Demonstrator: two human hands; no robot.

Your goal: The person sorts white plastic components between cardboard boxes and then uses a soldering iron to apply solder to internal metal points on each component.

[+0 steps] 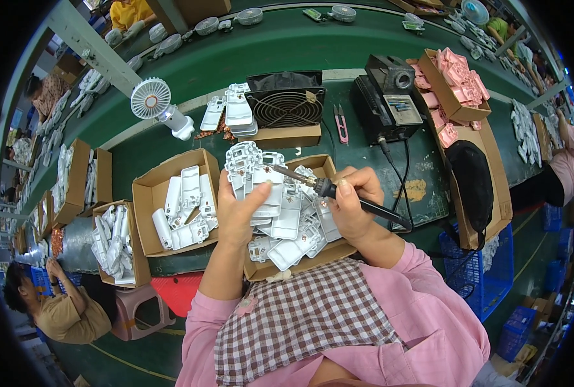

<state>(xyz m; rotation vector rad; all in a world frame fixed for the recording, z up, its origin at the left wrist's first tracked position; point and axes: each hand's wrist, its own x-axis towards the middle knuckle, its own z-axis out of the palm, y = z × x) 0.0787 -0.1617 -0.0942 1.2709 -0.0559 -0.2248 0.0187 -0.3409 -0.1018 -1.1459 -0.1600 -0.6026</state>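
My left hand (240, 205) is closed around a few white plastic casings (243, 162), held up above an open cardboard box (321, 166). In my right hand (358, 201) is a soldering iron (329, 189) with a black handle, gripped like a pen. Its metal tip points left and comes close to, or touches, the held casings; I cannot tell which. More white casings (296, 242) with small metal contacts lie heaped in the box beneath my hands.
Left stands another box (146, 222) of casings. Behind are a white handheld fan (151, 100), a black fume fan (287, 106), pink-handled snips (341, 126) and a soldering station (390, 103). Pink parts (458, 77) fill a box at right, beside a black bag (469, 187). Other people sit nearby.
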